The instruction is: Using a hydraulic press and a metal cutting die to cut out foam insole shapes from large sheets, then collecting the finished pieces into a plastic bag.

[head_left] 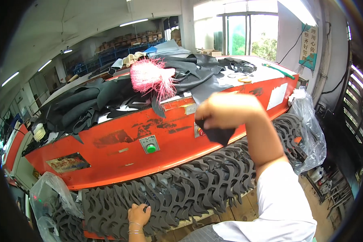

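A: Right hand [220, 112], position and state?

B: Right of centre in the frame, raised before the long red metal panel [109, 163]. Outline slightly blurred. Fingers are curled closed, with hold of a small, flat black piece of sheet material [222, 136].

A: Location of that piece?

B: It hangs under the fist, just right of centre, lower end narrowing. It partly covers a round red button [201, 132]. Contact with the panel: cannot tell.

A: Left hand [139, 213]?

B: Lower edge of the frame, left of centre, thin metal bracelets [136, 231] at the wrist. Fingers are bent, about half closed, on the dark grey, wavy, curve-cut material [181, 191]. Whether they grip a strip or only press, I cannot tell.

A: Extent of the wavy material?

B: A broad band from lower left to the right side, along the foot of the panel. A crumpled clear plastic bag [48, 189] sits at its lower-left end.

A: Panel fittings?

B: A round green button [151, 148] on a grey plate, left of centre.

A: Surface above?

B: Heaped soft black sheets [74, 105], upper left to upper centre. Over them, upper centre, a bristly pink-and-white bundle of strands [149, 76].
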The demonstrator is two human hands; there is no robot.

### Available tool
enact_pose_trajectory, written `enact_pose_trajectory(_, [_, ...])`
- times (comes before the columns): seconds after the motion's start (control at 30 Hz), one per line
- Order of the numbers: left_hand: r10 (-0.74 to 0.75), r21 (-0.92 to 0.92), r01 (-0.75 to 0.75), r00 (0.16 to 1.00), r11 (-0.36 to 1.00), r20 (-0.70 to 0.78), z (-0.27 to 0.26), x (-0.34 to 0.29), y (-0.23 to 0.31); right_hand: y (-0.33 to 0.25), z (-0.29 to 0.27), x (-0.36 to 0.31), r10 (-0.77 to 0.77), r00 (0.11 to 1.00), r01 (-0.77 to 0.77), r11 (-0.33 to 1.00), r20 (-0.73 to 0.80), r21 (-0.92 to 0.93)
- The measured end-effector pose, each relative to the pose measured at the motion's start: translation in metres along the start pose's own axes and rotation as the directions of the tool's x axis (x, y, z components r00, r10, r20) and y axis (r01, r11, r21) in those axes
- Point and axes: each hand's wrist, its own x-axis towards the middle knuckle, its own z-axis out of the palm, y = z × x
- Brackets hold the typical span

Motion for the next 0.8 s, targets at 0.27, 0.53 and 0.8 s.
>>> enact_pose_trajectory(0.27, [-0.027,0.013,0.024,0.978,1.000,0.207,0.005,0.016,0.034,0.217,-0.084,0.045,0.737,-0.012,-0.268,0.648,-0.675,0.713])
enact_pose_trajectory(0.53, [-0.042,-0.041,0.048,0.991,0.998,0.129,0.013,-0.009,0.032,-0.057,0.175,-0.004,-0.109,0.825,0.359,0.859,-0.555,0.365])
enact_pose_trajectory(0.8, [0.032,0.049,-0.037,0.994,0.998,0.103,0.036,-0.021,0.030,-0.084,0.235,-0.033,-0.107,0.881,0.267,0.917,-0.462,0.296])
